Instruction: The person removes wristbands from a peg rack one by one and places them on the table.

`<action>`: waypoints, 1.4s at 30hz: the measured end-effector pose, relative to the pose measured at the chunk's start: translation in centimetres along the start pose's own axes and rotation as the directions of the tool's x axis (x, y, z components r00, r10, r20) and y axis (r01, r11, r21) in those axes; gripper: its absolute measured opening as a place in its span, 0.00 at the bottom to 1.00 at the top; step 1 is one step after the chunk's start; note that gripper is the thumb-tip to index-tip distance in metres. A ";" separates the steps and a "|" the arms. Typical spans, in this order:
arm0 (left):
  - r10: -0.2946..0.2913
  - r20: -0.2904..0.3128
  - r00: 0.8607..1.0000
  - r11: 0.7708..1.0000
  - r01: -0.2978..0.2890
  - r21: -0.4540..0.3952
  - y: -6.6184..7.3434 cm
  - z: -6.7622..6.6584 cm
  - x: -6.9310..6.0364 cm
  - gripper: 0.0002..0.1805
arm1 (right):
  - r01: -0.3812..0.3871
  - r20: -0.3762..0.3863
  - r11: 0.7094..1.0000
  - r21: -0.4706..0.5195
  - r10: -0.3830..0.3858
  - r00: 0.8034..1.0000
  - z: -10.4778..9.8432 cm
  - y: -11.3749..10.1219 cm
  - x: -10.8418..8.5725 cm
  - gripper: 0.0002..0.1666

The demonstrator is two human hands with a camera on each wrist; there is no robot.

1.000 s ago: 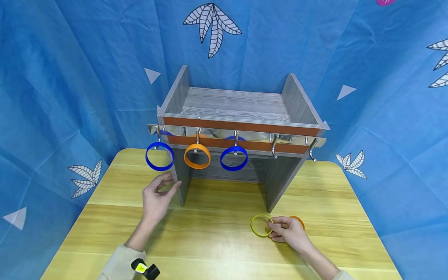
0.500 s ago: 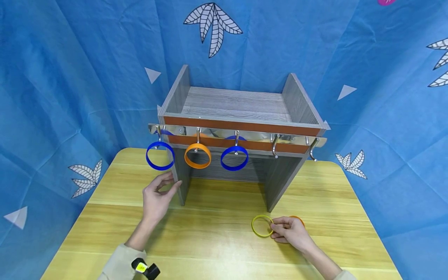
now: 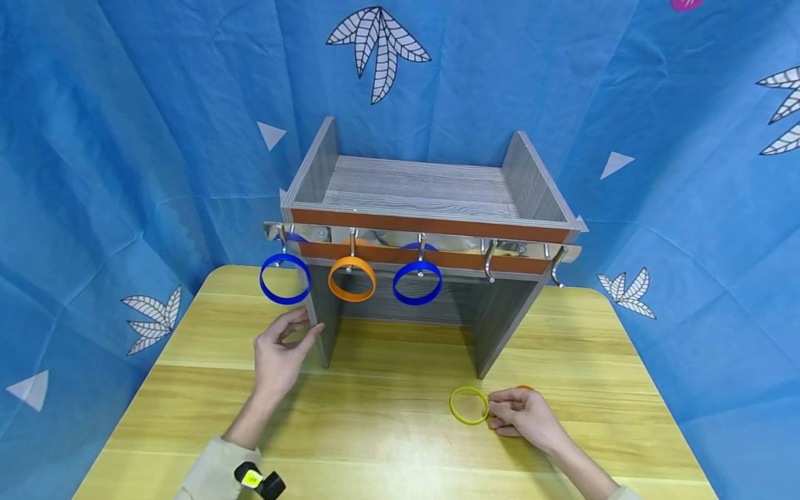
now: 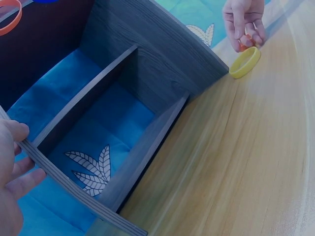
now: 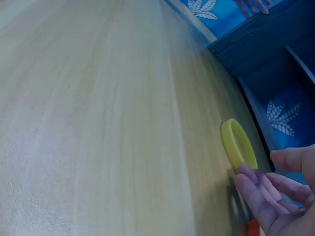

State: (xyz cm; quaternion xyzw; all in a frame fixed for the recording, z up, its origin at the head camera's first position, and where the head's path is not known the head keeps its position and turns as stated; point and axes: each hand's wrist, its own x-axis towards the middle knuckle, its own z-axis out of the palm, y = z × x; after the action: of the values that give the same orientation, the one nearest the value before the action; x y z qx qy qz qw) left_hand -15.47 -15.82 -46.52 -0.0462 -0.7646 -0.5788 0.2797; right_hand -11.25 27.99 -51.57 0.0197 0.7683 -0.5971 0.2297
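Note:
At the shelf's left side, my left hand (image 3: 279, 354) pinches the front edge of the grey side panel (image 3: 329, 333) between thumb and fingers. A thin yellow ring (image 3: 452, 411) is on the table in front of the shelf's right panel. Just right of it is my right hand (image 3: 525, 419); in the right wrist view its fingertips (image 5: 246, 172) are at the rim of the yellow ring (image 5: 229, 142), with the thumb standing apart. An orange ring (image 3: 525, 387) is mostly hidden behind this hand.
A metal hook rail (image 3: 390, 238) crosses the shelf front. From its hooks hang a blue ring (image 3: 285, 301), an orange ring (image 3: 353, 297) and another blue ring (image 3: 417, 301); the two right hooks (image 3: 490, 260) hold nothing. Blue patterned cloth (image 3: 187, 139) surrounds the wooden table (image 3: 387, 444).
My right hand has shifted slightly right and its thumb has come off the yellow ring, while more of the orange ring is covered. My left hand has kept its place.

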 end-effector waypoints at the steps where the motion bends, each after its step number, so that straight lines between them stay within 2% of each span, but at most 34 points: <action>1: -0.001 0.000 1.000 1.000 0.001 0.000 0.0 0.0 0.0 0.18 | 0.001 -0.004 1.000 -0.002 -0.001 1.000 0.0 -0.1 -0.1 0.29; 8: -0.007 0.001 1.000 1.000 0.007 -0.004 0.0 0.1 0.0 0.17 | 0.028 -0.014 0.999 -0.023 -0.028 0.999 -0.1 -1.4 -0.8 0.31; 16: -0.011 0.002 1.000 1.000 0.011 -0.014 0.1 0.0 0.0 0.17 | 0.130 -0.021 0.991 -0.013 -0.130 0.991 0.4 -4.4 -1.5 0.33; 23: -0.002 -0.003 1.000 1.000 0.002 -0.013 -0.1 0.0 0.0 0.17 | 0.239 -0.076 0.970 -0.034 -0.241 0.968 1.2 -7.1 -2.2 0.27; 28: -0.001 -0.004 1.000 1.000 0.001 -0.013 0.0 0.1 -0.1 0.17 | 0.291 -0.115 0.956 -0.036 -0.293 0.949 1.9 -8.7 -2.6 0.24; 34: -0.005 -0.008 1.000 1.000 0.005 -0.008 0.1 0.1 -0.1 0.17 | 0.391 -0.162 0.920 0.014 -0.384 0.909 2.6 -10.2 -2.9 0.17; 37: -0.010 -0.002 1.000 1.000 0.010 -0.011 0.0 0.1 -0.1 0.17 | 0.459 -0.164 0.885 0.073 -0.444 0.881 2.9 -10.8 -2.9 0.11; 42: -0.010 -0.001 1.000 1.000 0.010 -0.006 -0.1 0.1 0.0 0.17 | 0.557 -0.191 0.824 0.108 -0.532 0.825 3.6 -11.7 -2.8 0.13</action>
State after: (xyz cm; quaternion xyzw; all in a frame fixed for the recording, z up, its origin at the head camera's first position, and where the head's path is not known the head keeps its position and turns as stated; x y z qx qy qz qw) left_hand -15.53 -15.75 -46.59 -0.0427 -0.7629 -0.5826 0.2770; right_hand -11.11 21.99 -40.51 -0.1370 0.7068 -0.6939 -0.0126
